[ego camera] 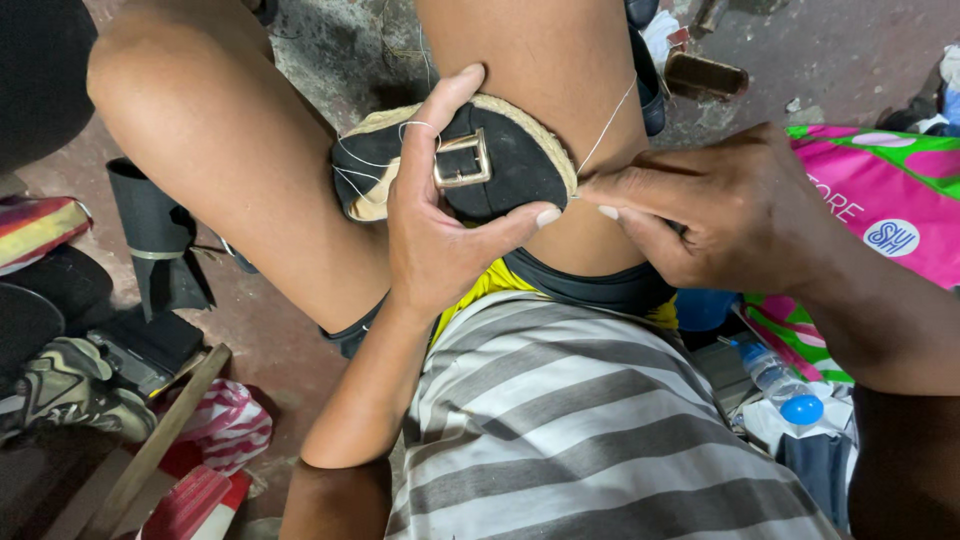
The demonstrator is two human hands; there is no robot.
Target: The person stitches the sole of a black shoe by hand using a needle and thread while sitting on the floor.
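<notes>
Wedged between the knees at twelve o'clock, the light, stiff black buckled shoe sits clamped in the left hand, best held at its woven rim, while the right hand pinches thin white thread.

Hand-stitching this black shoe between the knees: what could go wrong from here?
The white thread runs taut across the bare leg and may chafe or snap if pulled hard. The right hand pinches at the woven sole edge beside the left hand thumb; any needle there, unseen, could prick it.
</notes>
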